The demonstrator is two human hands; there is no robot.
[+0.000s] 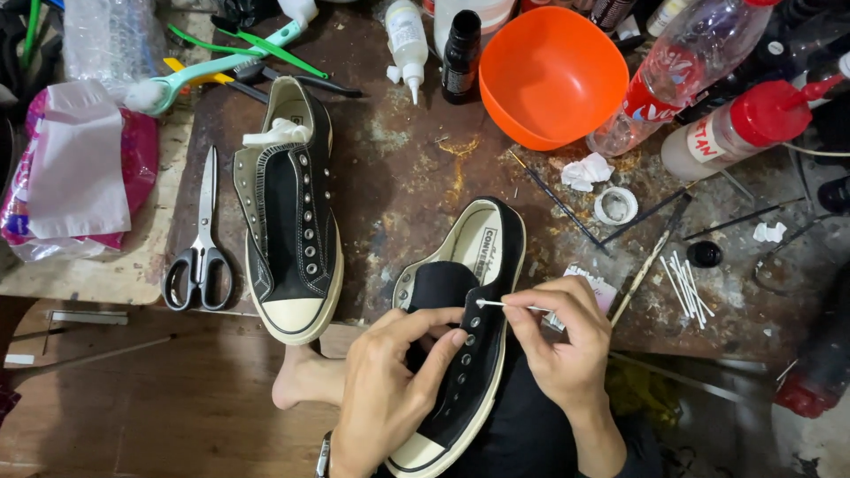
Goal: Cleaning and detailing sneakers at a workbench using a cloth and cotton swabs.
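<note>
My left hand grips a black canvas sneaker with a cream sole and no laces, fingers pressed by its metal eyelets. Between the thumb and fingers of my right hand is a white cotton swab, its tip touching the eyelet row near the tongue. A second matching sneaker lies on the rusty worktable to the left, with a white scrap on its heel opening.
Black-handled scissors lie left of the second sneaker. An orange bowl, glue bottles, a dark bottle, clear plastic bottles and a red-capped bottle crowd the back. Loose cotton swabs and thin sticks lie at right. A bare foot rests below the table.
</note>
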